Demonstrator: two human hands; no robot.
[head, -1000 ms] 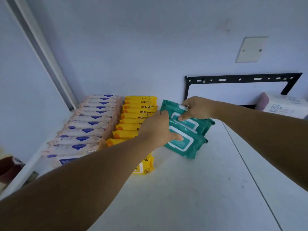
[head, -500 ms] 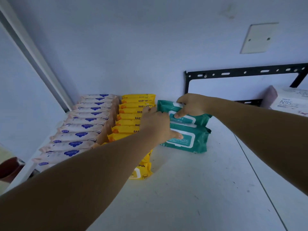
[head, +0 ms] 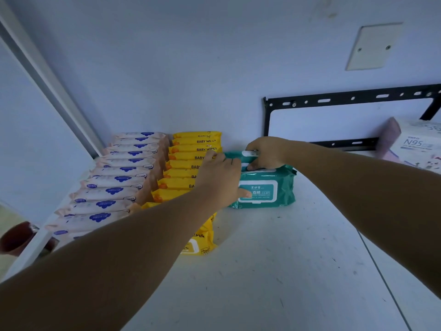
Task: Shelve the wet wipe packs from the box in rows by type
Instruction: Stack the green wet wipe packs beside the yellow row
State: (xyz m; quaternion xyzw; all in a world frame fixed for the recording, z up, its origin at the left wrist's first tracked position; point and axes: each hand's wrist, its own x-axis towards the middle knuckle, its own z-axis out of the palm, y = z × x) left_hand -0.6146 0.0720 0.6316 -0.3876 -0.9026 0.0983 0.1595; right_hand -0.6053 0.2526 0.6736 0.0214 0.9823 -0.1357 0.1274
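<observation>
The left hand covers the left part of the front teal pack; the teal pack behind it shows only as a strip. The left forearm hides the near end of the yellow row. At the frame's right edge, the N95 box is cut off and blurred.

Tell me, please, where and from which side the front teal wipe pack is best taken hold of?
Probably by its two short ends, coming from above. The front teal pack stands leaning on the pack behind, its right end free. The yellow row crowds its left end, where the left hand already sits.
</observation>
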